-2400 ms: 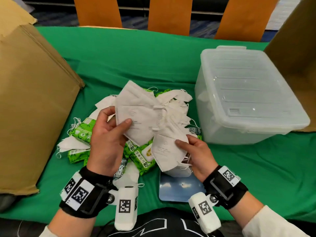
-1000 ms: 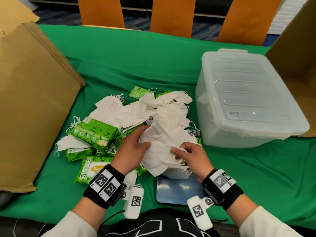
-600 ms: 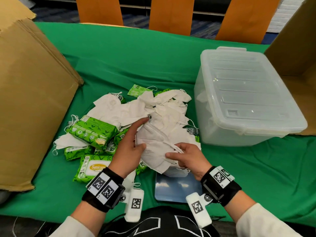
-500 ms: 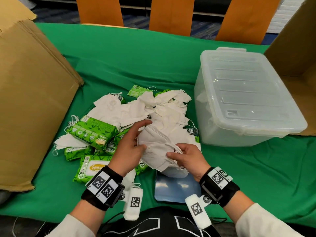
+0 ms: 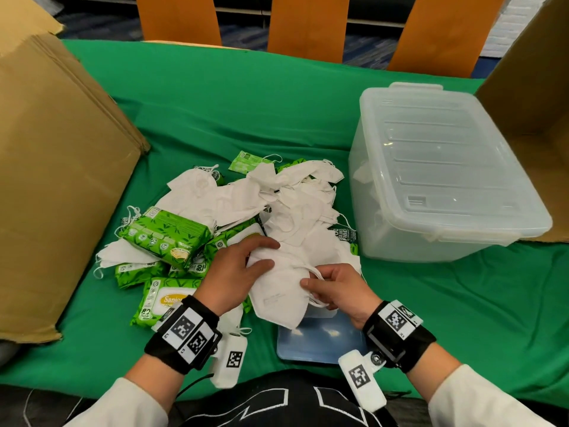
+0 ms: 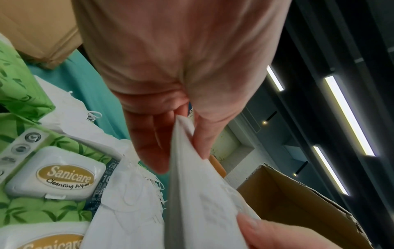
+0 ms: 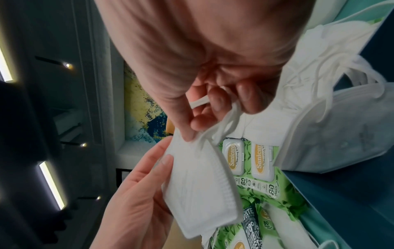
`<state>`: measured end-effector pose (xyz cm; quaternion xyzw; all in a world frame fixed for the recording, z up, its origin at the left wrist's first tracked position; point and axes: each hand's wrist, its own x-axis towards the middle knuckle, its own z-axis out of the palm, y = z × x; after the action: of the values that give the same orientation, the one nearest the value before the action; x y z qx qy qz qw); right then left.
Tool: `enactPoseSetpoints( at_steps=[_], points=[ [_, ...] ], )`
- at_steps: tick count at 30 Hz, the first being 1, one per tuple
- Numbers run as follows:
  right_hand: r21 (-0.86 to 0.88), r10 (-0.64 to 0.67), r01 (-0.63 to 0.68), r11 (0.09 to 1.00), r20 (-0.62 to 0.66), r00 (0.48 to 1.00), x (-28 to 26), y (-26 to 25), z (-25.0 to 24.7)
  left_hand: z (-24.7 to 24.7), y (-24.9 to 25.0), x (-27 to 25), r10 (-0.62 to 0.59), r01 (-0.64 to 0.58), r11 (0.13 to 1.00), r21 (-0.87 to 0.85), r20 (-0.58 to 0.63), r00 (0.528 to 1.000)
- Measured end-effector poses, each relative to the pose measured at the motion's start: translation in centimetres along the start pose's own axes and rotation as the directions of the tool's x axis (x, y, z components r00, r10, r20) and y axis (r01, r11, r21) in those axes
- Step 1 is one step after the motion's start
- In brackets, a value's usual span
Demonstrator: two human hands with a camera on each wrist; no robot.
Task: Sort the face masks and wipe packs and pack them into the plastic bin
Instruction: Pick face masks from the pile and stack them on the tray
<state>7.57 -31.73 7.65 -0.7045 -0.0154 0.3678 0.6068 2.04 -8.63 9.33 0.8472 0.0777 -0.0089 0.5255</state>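
A folded white face mask (image 5: 277, 291) hangs low over the near edge of the pile. My left hand (image 5: 246, 266) pinches its left edge between thumb and fingers (image 6: 157, 160). My right hand (image 5: 326, 285) pinches its ear loop (image 7: 226, 124) at the right side. The mask (image 7: 198, 182) shows flat in the right wrist view. Behind it lies a heap of white masks (image 5: 277, 192) mixed with green wipe packs (image 5: 163, 232). The clear plastic bin (image 5: 446, 180) stands to the right with its lid on.
A large cardboard box (image 5: 61, 180) walls off the left side and another cardboard box (image 5: 529, 87) stands behind the bin. A blue flat board (image 5: 320, 343) lies under my right hand near the table's front edge. Orange chair backs (image 5: 308, 23) line the far side.
Both hands have come down from chest height to just above the pile. The fanned masks are gone from my hands and I now hold one folded mask.
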Motion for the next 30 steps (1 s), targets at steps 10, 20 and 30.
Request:
enactPoseSetpoints(
  at_steps=[10, 20, 30],
  points=[
    [-0.047, -0.045, 0.052, 0.998, 0.146, 0.988, -0.4, 0.1, -0.7, -0.1, -0.3, -0.6, -0.022, 0.019, 0.999, 0.042, 0.074, 0.997],
    [-0.089, -0.075, 0.091, 0.992, 0.171, 0.982, -0.2, 0.3, -0.9, 1.5, -0.9, -1.2, 0.023, -0.024, 1.000, -0.007, -0.054, 0.998],
    [-0.372, 0.035, -0.002, 0.928, 0.082, 0.996, -0.2, 0.1, -2.8, 0.9, -1.1, -0.8, -0.040, -0.036, 0.971, 0.236, 0.311, 0.949]
  ],
)
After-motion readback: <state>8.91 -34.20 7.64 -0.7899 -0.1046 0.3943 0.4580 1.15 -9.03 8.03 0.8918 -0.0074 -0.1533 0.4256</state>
